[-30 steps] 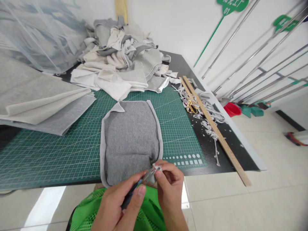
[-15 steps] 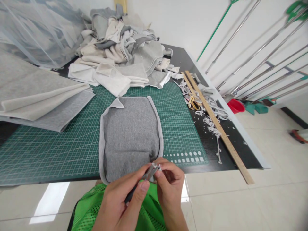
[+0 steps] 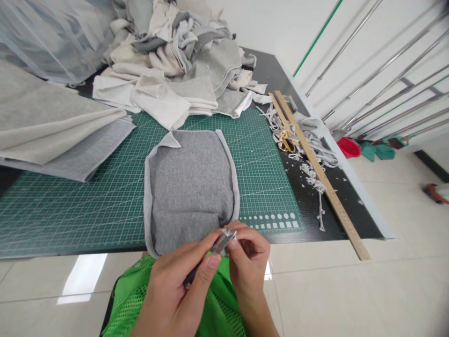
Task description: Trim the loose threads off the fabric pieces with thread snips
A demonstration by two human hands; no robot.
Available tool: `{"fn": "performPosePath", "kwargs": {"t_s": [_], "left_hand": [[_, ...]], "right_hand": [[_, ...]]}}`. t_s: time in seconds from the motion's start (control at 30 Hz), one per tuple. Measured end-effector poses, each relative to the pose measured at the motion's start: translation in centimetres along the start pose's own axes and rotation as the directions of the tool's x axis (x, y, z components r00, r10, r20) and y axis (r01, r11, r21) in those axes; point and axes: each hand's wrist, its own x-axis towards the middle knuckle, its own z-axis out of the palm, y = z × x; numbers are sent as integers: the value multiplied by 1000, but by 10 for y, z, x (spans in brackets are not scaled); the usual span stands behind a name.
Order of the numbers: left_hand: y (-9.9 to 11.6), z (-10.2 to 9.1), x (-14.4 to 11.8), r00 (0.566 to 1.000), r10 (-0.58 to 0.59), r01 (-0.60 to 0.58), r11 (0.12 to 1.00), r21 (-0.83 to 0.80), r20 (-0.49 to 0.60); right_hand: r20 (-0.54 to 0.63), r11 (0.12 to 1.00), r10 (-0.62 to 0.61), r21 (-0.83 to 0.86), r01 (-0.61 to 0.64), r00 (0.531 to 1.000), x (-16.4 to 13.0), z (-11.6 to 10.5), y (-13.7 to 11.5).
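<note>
A grey fleece fabric piece (image 3: pixel 191 187) with a pale folded rim lies on the green cutting mat (image 3: pixel 87 206), its near end hanging over the table edge. My left hand (image 3: pixel 175 290) grips a small dark-handled metal tool (image 3: pixel 217 245), its tip at the fabric's near right corner. My right hand (image 3: pixel 247 262) pinches that pale corner edge (image 3: pixel 229 232) against the tool tip. Both hands sit above a green mesh garment (image 3: pixel 140 299) on my lap.
Folded grey fabric (image 3: pixel 52 135) lies at the left. A heap of cloth scraps (image 3: pixel 182 61) is at the back. A wooden ruler (image 3: pixel 322 175), yellow-handled scissors (image 3: pixel 286 140) and fabric trimmings (image 3: pixel 312 173) lie at the right. Metal rods (image 3: pixel 379 79) lean against the wall.
The view has tilted down and moved slightly, so the table sits higher in the frame. My hands stay at the fabric's near right corner with the tool.
</note>
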Motion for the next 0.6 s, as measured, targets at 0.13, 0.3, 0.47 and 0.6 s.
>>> {"fn": "performPosePath", "kwargs": {"t_s": [0.13,0.3,0.47,0.6], "left_hand": [[1,0,1,1000,-1,1,1000,8,8],[2,0,1,1000,-7,7,1000,-4,12],[2,1,2,1000,-11,11,1000,-16,4],[1,1,3,1000,-19,19,1000,0,-6]], "right_hand": [[12,1000,-9,5,9,1000,1,1,-1],[15,1000,-8,5,8,1000,0,1,-2],[2,1000,-12,-15,12,1000,-1,2,-3],[-2,1000,-11,-21,11,1000,0,3,-2]]}}
